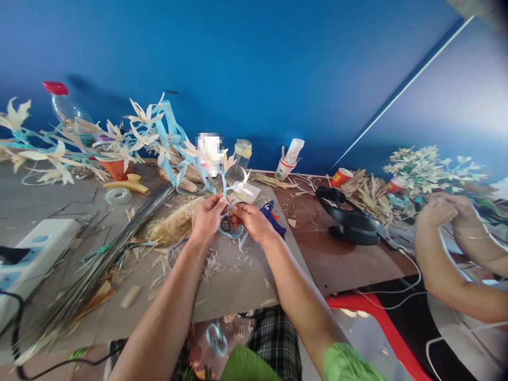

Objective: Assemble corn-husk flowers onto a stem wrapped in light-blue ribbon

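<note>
My left hand (209, 216) pinches a thin stem wrapped in light blue tape (225, 189), its fingertips closed around it. My right hand (253, 221) also has its fingers closed, gripping the lower part of this stem or its tape; the exact hold is partly hidden. Pale, husk-like petals (246, 185) branch off at the top of the stem. Just beneath my fingers lie dark scissors handles (226, 224). To the right of my right hand rests a blue glue gun (273, 218). Left of my left hand is a fibrous, straw-coloured bundle (170, 222).
Finished-looking husk flowers (59, 156) spread across the back left. Dark wires (130, 222), a tape roll (118, 196) and a power strip (43, 248) lie leftward. A glass jar (242, 154) stands behind. Rightward are a black headset (351, 217) and another person's arms (444, 254).
</note>
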Demonstrator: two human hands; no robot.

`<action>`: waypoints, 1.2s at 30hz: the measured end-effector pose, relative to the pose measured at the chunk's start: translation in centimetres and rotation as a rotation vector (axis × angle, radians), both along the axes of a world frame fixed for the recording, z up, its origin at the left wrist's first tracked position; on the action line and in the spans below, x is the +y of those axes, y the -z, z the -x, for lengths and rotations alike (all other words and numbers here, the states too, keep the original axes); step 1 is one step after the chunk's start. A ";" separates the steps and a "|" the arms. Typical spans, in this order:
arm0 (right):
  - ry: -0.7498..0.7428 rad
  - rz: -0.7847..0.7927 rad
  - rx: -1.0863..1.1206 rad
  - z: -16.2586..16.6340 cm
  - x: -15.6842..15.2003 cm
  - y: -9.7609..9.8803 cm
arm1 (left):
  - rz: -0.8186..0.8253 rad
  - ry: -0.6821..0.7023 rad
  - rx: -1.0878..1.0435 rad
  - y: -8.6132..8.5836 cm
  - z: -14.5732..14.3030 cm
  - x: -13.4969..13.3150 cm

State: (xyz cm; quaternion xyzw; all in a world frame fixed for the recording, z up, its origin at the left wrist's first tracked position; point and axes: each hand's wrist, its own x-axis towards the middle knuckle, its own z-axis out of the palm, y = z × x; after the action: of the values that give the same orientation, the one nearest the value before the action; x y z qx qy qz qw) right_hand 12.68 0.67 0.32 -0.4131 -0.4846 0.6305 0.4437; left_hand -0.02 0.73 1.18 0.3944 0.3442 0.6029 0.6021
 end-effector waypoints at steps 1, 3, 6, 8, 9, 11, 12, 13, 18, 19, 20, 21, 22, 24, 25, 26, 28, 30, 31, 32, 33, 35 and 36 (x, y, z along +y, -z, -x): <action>0.000 -0.006 -0.008 0.0 0.0 0.0 | -0.001 0.002 0.003 0.1 0.0 0.0; -0.018 0.016 0.012 0.1 0.0 0.0 | 0.005 0.009 0.019 0.3 0.0 0.1; -0.063 0.100 0.101 0.3 -0.1 0.0 | 0.023 0.013 0.047 0.6 0.1 0.2; -0.107 0.170 0.167 0.5 -0.2 -0.2 | 0.024 0.013 0.061 0.6 0.1 0.1; -0.129 0.205 0.192 0.5 -0.3 -0.3 | 0.019 0.011 0.071 0.5 0.1 0.1; -0.167 0.272 0.227 0.5 -0.4 -0.5 | 0.001 -0.004 0.090 0.3 0.1 0.0; -0.182 0.299 0.237 0.4 -0.4 -0.6 | -0.008 -0.016 0.096 0.3 0.1 0.0; -0.196 0.321 0.241 0.4 -0.4 -0.7 | -0.018 -0.025 0.102 0.2 0.2 0.0; -0.087 0.317 0.122 0.2 0.2 0.1 | -0.074 -0.073 0.209 0.7 0.1 0.2; -0.028 0.276 0.083 0.1 0.4 0.3 | -0.083 -0.093 0.232 0.8 0.1 0.3; 0.025 0.224 0.054 0.1 0.6 0.6 | -0.088 -0.109 0.248 0.9 0.1 0.3; 0.067 0.169 0.036 0.0 0.7 0.7 | -0.089 -0.121 0.256 0.9 0.1 0.4; 0.098 0.116 0.027 0.0 0.8 0.7 | -0.084 -0.125 0.258 0.9 0.1 0.4; 0.158 0.012 0.012 -0.1 0.7 0.5 | -0.073 -0.132 0.254 0.7 0.1 0.3; 0.188 -0.040 -0.006 -0.1 0.6 0.3 | -0.070 -0.133 0.253 0.6 0.1 0.3; 0.210 -0.087 -0.034 -0.1 0.5 0.1 | -0.068 -0.134 0.254 0.6 0.1 0.3; 0.218 -0.152 -0.096 0.0 0.2 -0.2 | -0.065 -0.140 0.273 0.5 0.1 0.3; 0.191 -0.173 -0.143 0.2 -0.1 -0.4 | -0.071 -0.155 0.309 0.6 0.2 0.3; 0.179 -0.177 -0.167 0.3 -0.1 -0.4 | -0.079 -0.166 0.326 0.6 0.2 0.3; 0.183 -0.183 -0.193 0.4 -0.1 -0.3 | -0.086 -0.174 0.339 0.7 0.2 0.3; 0.198 -0.190 -0.221 0.5 -0.1 -0.3 | -0.091 -0.181 0.347 0.7 0.3 0.4; 0.239 -0.198 -0.267 0.6 -0.1 -0.2 | -0.097 -0.182 0.354 0.7 0.3 0.4; 0.251 -0.196 -0.280 0.6 -0.1 -0.3 | -0.100 -0.180 0.358 0.7 0.3 0.4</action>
State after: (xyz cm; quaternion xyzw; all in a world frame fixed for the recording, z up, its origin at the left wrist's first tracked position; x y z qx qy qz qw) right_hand 12.07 0.56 0.58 -0.5087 -0.5453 0.4566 0.4851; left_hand -0.28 1.12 0.45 0.4924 0.4491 0.5908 0.4549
